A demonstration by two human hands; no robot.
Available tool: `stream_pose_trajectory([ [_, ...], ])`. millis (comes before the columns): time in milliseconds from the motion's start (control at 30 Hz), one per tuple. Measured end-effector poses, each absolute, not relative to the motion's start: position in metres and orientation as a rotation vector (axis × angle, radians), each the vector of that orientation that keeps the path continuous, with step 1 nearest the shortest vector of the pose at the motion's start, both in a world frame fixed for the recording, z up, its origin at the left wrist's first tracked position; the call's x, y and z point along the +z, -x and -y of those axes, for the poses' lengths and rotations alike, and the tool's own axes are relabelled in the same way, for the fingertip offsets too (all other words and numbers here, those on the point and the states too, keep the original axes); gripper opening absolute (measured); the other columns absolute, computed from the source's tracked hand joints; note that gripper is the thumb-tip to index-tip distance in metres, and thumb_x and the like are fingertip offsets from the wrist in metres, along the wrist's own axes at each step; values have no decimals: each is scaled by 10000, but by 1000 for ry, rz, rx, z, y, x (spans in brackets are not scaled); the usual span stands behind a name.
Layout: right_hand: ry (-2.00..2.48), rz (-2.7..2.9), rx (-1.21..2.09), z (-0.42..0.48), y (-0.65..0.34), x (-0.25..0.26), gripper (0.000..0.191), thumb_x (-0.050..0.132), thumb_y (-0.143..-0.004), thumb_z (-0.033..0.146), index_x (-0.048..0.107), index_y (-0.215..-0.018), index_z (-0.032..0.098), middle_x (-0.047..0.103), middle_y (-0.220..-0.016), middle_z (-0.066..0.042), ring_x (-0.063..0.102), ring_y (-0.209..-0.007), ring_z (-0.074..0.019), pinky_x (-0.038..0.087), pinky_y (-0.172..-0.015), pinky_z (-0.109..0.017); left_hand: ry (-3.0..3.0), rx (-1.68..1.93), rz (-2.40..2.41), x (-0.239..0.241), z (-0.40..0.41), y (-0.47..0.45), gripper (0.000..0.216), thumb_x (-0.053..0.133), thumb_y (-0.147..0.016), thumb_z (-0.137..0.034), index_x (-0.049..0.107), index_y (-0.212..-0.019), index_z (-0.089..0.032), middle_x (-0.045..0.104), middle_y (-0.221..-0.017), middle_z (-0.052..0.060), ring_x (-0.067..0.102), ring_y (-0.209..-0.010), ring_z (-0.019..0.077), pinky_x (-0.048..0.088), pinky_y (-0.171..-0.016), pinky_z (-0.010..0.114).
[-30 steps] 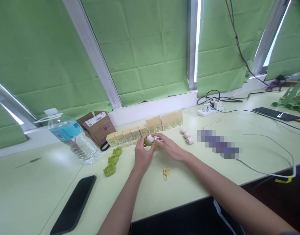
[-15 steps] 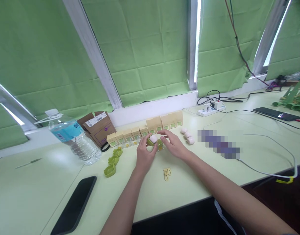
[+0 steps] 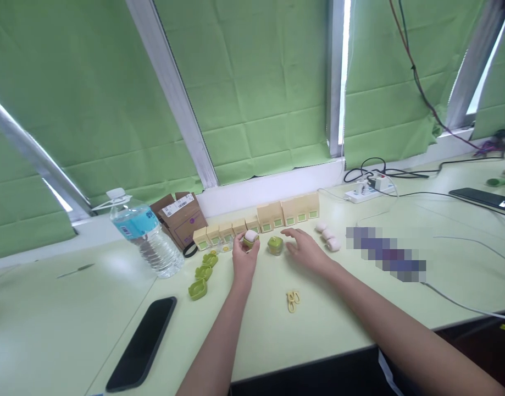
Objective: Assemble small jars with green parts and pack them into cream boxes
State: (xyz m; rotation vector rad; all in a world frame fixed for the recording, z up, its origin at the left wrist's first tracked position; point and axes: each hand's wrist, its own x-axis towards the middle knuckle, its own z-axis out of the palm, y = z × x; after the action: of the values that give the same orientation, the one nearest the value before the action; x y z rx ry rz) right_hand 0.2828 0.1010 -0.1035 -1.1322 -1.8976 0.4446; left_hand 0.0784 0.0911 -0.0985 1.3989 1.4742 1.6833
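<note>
My left hand (image 3: 244,258) is closed around a small green cup with a white plug (image 3: 250,237) on top, held just above the pale green table (image 3: 359,297). My right hand (image 3: 305,248) lies open and flat on the table, fingers spread, holding nothing. A small green-capped jar (image 3: 275,245) stands between the two hands, just left of my right fingertips. Three white plugs (image 3: 328,235) lie in a row right of my right hand. Three green lids (image 3: 203,272) lie left of my left hand. A row of cream boxes (image 3: 260,221) stands behind.
A water bottle (image 3: 147,236) and an open brown carton (image 3: 178,215) stand at the left. A black phone (image 3: 143,344) lies near the front edge. A yellow clip (image 3: 292,300) lies between my forearms. A power strip (image 3: 365,192) with cables and another phone (image 3: 485,198) are at the right.
My hands have drawn apart. The green-capped jar now stands alone on the table, my right hand has let go and flattened, and the camera view has shifted leftward.
</note>
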Motion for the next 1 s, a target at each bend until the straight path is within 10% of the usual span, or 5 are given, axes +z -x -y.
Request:
stream_pose_trajectory([
  [233,869,1833,616,-81,-268,-87,529,604,-915,461,522,-1398,263,652,-1297,-94,621,-1177,-261,511,-988,-440,-2151,1512,-1391,-86,-60,-98,401,651,-850,-205,610,-1243,-279,622,-1132,73,602,-1021,202,501,-853,339],
  [700,875,1770,553,-88,-274,-87,494,624,-905,332,548,-1386,246,640,-1343,-99,621,-1199,-261,501,-1024,-444,-2060,1556,-1598,-83,-77,-73,292,507,-899,-175,607,-1171,-209,681,-1042,70,647,-912,188,502,-802,327],
  [1000,814,1790,502,-89,-271,-88,516,683,-850,247,583,-1356,261,661,-1313,-100,624,-1202,-278,480,-1053,-479,-2223,1180,-1875,-111,-104,-51,520,512,-828,-104,563,-1337,-196,556,-1371,129,631,-1082,255,475,-1022,441],
])
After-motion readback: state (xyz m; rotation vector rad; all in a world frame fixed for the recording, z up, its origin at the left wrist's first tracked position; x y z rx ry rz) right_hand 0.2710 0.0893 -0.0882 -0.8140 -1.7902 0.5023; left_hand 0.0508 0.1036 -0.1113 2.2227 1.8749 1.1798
